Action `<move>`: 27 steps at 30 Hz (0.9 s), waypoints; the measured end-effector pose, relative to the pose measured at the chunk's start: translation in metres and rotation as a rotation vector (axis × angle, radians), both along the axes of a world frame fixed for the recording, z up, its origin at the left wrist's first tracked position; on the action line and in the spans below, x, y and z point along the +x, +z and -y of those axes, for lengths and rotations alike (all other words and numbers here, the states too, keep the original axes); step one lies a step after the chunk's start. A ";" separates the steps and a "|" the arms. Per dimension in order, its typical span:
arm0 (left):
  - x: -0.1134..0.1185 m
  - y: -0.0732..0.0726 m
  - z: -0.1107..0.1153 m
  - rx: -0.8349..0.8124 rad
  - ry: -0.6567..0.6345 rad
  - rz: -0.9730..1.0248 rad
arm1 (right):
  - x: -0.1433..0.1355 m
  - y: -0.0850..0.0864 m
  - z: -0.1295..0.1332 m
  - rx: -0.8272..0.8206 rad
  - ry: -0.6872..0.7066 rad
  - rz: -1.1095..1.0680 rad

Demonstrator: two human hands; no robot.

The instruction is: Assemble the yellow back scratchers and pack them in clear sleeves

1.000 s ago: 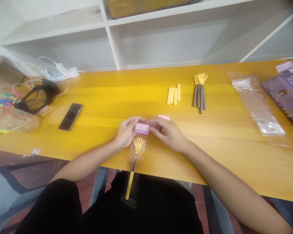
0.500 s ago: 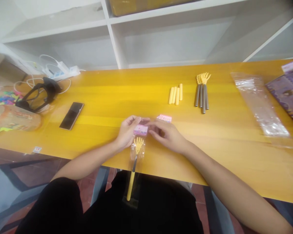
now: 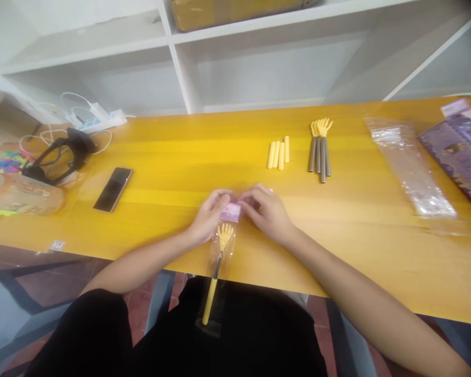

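Lapward of the pink header card (image 3: pixel 231 212) pinched by the left hand's (image 3: pixel 206 217) fingers, a yellow-handled backscratcher (image 3: pixel 210 301) in a clear plastic sleeve (image 3: pixel 226 257) is aligned lengthwise; the right hand's (image 3: pixel 271 213) grip cannot be determined.

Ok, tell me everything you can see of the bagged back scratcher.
The back scratcher has a yellow, plastic-looking, hand-shaped head with spread prongs, a dark, metallic-looking shaft and a yellow handle. It is inside a clear bag; the left hand grips the pink card at the top, while the right hand's contact is unclear. Slanted, it extends past the table's near edge, handle over black clothing.
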State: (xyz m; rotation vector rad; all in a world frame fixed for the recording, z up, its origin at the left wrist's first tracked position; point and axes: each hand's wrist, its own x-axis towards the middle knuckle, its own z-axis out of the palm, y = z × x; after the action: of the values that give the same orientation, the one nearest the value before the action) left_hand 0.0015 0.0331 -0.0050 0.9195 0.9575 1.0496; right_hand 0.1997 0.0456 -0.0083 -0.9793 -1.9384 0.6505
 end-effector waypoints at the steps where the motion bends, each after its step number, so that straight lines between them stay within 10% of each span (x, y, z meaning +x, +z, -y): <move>1: -0.001 -0.002 0.001 -0.003 -0.042 -0.026 | 0.002 0.001 -0.001 0.010 -0.024 -0.001; 7: -0.010 0.000 0.005 0.123 -0.410 -0.413 | 0.014 0.008 -0.005 0.022 -0.173 -0.076; 12: -0.010 -0.002 0.004 0.061 -0.540 -0.363 | 0.015 0.015 -0.002 0.039 -0.072 -0.076; 27: -0.015 -0.004 -0.008 -0.061 -0.358 -0.127 | 0.019 0.016 0.002 0.068 0.170 0.117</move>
State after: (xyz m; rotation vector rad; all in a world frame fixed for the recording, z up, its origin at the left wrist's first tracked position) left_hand -0.0138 0.0411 -0.0091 1.0696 0.8831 0.6622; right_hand 0.2184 0.0438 0.0072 -0.8329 -2.1495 0.6305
